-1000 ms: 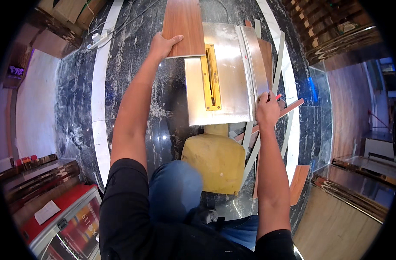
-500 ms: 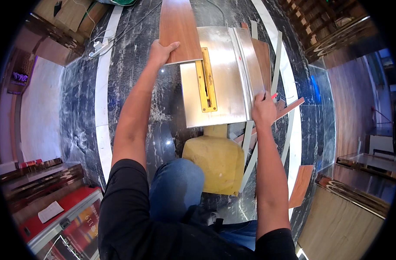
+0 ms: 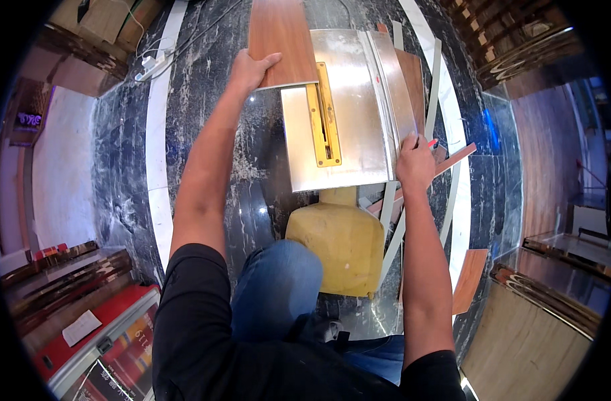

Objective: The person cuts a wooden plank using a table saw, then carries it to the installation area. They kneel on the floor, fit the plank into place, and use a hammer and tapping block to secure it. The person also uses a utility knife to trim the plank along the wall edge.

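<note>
My left hand [image 3: 253, 69] grips the left edge of a reddish-brown wooden board [image 3: 282, 40], thumb on top. The board's near end lies over the far left corner of a table saw's silver top [image 3: 352, 120] and covers part of the yellow blade insert [image 3: 327, 127]. A dark slot runs along the insert; whether a blade stands in it I cannot make out. Beside the metal fence [image 3: 380, 93], my right hand [image 3: 416, 162] is closed on the right edge of the saw table. A small dark piece with a red tip [image 3: 432, 143] pokes out next to its fingers.
Thin strips [image 3: 434, 87] and wood offcuts [image 3: 470, 277] lie on the dark marble floor to the right. A yellow seat-like block [image 3: 335, 247] stands before my knee. At the far left is a white power strip [image 3: 153, 67] with cables; a red-topped glass case [image 3: 105, 327] stands near left.
The whole view has shifted slightly. Both hands, the board and the saw keep the same places relative to each other.
</note>
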A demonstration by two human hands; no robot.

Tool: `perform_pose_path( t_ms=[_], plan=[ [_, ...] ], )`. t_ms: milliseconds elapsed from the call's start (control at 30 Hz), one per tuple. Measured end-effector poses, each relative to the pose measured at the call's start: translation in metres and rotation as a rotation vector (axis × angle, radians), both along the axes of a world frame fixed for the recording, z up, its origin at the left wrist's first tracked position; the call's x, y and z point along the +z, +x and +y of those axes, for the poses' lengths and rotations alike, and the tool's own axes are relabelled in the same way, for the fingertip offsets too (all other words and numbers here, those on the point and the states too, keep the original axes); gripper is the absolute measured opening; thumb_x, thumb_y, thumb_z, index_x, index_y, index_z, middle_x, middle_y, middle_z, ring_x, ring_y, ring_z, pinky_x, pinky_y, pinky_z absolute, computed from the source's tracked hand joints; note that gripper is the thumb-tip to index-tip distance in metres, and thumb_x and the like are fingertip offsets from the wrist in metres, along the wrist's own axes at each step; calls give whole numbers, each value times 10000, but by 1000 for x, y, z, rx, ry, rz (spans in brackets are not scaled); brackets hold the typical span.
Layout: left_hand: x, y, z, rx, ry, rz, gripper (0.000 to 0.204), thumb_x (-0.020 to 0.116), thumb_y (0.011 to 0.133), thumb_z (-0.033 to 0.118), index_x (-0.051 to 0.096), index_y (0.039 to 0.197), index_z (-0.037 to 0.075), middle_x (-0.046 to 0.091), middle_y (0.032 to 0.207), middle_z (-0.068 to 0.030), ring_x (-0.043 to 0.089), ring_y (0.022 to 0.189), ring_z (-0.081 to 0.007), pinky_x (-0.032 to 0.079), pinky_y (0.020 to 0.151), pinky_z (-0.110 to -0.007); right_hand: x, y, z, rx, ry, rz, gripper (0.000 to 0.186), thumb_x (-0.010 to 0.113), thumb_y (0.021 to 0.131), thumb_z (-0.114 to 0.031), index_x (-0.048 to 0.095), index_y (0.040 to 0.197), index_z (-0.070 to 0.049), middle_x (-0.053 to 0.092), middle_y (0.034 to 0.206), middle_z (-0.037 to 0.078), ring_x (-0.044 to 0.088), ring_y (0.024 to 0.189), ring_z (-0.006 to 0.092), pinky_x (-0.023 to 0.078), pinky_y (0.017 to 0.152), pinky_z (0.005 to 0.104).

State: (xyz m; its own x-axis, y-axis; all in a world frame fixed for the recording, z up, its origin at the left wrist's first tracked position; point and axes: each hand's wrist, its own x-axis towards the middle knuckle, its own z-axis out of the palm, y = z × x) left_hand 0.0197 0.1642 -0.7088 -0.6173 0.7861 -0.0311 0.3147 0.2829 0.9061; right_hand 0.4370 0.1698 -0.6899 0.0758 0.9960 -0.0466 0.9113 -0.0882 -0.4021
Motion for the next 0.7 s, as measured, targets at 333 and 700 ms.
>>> perform_pose_path(
  t_ms=[333, 700],
  plan=[
    [-8, -3, 3, -16, 45, 12, 631, 891, 836, 362, 662, 1186, -110, 762, 1043, -198, 753, 837, -228, 606, 773, -344, -1, 1, -1, 3, 28, 8, 493, 437, 1052, -460, 674, 1221, -62, 723, 1129, 269, 684, 1046, 479, 524, 912, 565],
    [-2, 3, -1, -7, 33, 40, 628, 884, 841, 363, 653, 1175, -117, 757, 1016, -213, 758, 844, -238, 609, 743, -349, -2, 3, 1, 5, 13, 11, 518, 425, 1052, -468, 675, 1239, -55, 716, 1145, 281, 685, 1052, 482, 525, 925, 568]
  ],
)
